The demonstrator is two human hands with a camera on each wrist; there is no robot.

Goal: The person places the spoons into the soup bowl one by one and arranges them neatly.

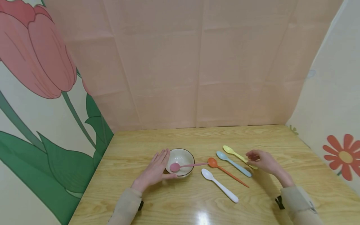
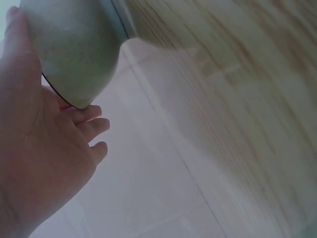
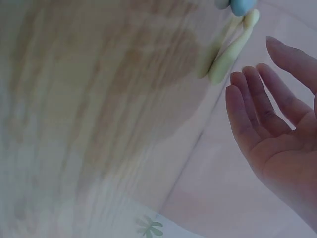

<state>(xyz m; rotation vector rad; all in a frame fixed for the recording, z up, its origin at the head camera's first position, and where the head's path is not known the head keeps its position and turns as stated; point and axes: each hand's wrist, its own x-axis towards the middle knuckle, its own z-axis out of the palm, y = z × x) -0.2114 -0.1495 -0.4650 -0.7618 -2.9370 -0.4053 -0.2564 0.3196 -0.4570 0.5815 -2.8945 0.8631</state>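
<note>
A white bowl with a dark rim stands on the table, and a pink spoon lies across it, its handle reaching past the right rim. My left hand rests against the bowl's left side, fingers straight and thumb spread along the near side. In the left wrist view the fingers touch the outside of the bowl. My right hand hovers by the handle end of a yellow spoon, fingers loosely bent. The right wrist view shows a gap between that hand and the yellow spoon.
Right of the bowl lie a blue spoon, an orange spoon and a white spoon, all slanting the same way on the wooden table. A pink cloth hangs behind the table's far edge.
</note>
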